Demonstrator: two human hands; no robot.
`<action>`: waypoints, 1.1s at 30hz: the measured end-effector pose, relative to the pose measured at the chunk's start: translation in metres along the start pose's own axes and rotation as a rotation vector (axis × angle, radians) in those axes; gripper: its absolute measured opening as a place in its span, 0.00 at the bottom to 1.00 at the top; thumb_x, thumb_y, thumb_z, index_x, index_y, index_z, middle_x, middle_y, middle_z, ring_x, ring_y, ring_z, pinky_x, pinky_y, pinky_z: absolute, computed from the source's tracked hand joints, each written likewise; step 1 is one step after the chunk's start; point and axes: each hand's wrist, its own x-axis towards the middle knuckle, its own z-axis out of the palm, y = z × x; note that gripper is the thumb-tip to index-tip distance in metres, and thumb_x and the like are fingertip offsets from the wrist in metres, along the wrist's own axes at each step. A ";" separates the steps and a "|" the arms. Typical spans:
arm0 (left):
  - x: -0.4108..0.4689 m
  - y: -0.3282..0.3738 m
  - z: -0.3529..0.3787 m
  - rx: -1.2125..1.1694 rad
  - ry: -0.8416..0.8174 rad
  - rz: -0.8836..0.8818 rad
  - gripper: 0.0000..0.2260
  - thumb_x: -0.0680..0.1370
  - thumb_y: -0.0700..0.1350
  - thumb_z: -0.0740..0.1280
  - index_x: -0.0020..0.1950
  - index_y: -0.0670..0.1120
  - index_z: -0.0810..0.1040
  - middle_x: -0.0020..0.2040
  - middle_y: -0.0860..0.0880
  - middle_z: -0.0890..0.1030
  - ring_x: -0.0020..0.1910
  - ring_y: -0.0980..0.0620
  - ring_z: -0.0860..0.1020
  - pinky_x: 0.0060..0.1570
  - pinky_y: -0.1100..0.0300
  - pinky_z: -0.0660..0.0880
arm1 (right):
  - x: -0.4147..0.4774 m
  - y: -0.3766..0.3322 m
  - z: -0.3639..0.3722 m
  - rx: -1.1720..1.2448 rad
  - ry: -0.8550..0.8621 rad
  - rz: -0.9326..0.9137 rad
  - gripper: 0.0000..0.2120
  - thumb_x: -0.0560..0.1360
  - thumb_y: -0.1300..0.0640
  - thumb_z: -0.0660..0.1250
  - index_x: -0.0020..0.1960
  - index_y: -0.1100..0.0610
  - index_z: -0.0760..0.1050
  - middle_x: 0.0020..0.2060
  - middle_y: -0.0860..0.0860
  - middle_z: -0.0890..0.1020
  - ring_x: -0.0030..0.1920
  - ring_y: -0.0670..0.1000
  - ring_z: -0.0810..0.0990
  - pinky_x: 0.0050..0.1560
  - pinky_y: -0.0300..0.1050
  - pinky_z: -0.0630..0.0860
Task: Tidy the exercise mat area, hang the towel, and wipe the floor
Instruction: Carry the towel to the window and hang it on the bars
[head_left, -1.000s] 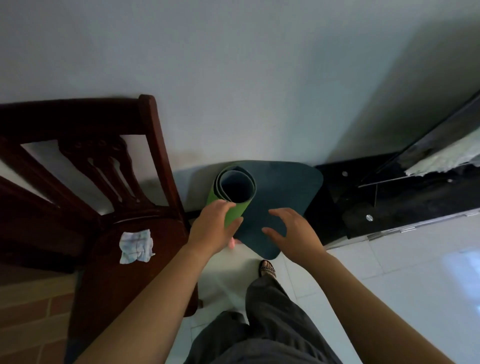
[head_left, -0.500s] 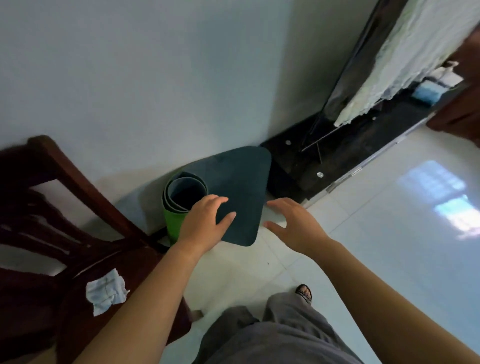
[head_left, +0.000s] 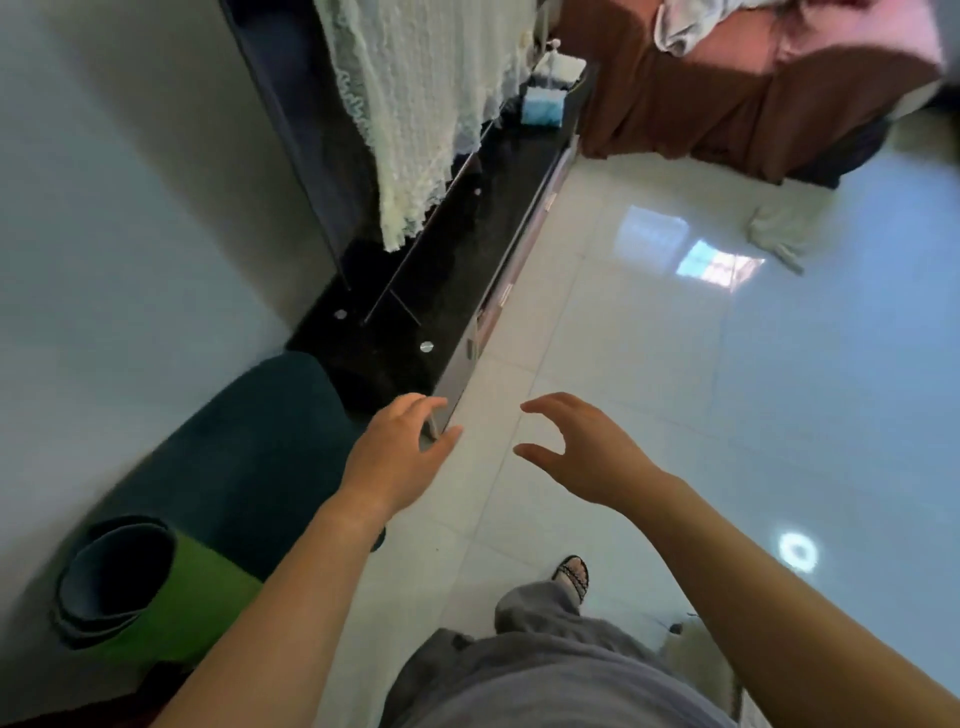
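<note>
My left hand (head_left: 395, 457) hung out in front, fingers (head_left: 415, 408) loose and slightly spread, gripping nothing. It sat over the near corner of the low black shelf (head_left: 457, 249), not on the mat (head_left: 156, 587). My right hand (head_left: 582, 452) was just beside it over bare tile, fingers (head_left: 545, 402) curved, thumb held apart, a clear gap between them, also empty.

The mat was at lower left, well back from both sets of fingers, down by my left elbow. It was rolled, green outside, dark inside, with the open end of the roll facing up. A loose dark flap of it spread up along the wall (head_left: 104, 208) toward the shelf end. My left forearm crossed in front of that flap; I could not tell whether it touched.

The floor (head_left: 779, 415) was glossy pale tile with window glare on it. A pale cloth (head_left: 779, 236) lay crumpled on the tile far off to the right, near the bed (head_left: 727, 104), which had a brown cover. A lace curtain (head_left: 415, 104) hung over the shelf, with a blue box (head_left: 543, 106) at its far end. My grey trousers (head_left: 545, 675) and one sandal (head_left: 571, 574) showed at the bottom.
</note>
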 end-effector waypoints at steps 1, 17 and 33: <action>0.019 0.022 0.010 0.009 -0.027 0.028 0.20 0.77 0.57 0.61 0.67 0.52 0.69 0.68 0.53 0.69 0.66 0.52 0.67 0.64 0.53 0.68 | 0.001 0.022 -0.015 0.010 0.016 0.030 0.25 0.75 0.42 0.63 0.69 0.49 0.65 0.68 0.46 0.70 0.66 0.49 0.69 0.65 0.45 0.68; 0.238 0.280 0.122 0.104 -0.241 0.427 0.20 0.77 0.58 0.60 0.67 0.52 0.70 0.67 0.53 0.71 0.65 0.53 0.69 0.64 0.56 0.68 | 0.012 0.266 -0.171 0.179 0.271 0.380 0.23 0.75 0.44 0.64 0.68 0.49 0.67 0.66 0.45 0.71 0.63 0.46 0.71 0.60 0.40 0.68; 0.478 0.377 0.120 0.139 -0.330 0.562 0.20 0.77 0.59 0.59 0.67 0.53 0.70 0.67 0.54 0.72 0.66 0.54 0.69 0.63 0.56 0.68 | 0.163 0.363 -0.307 0.230 0.323 0.518 0.22 0.75 0.43 0.65 0.66 0.48 0.69 0.64 0.43 0.73 0.62 0.45 0.72 0.61 0.40 0.69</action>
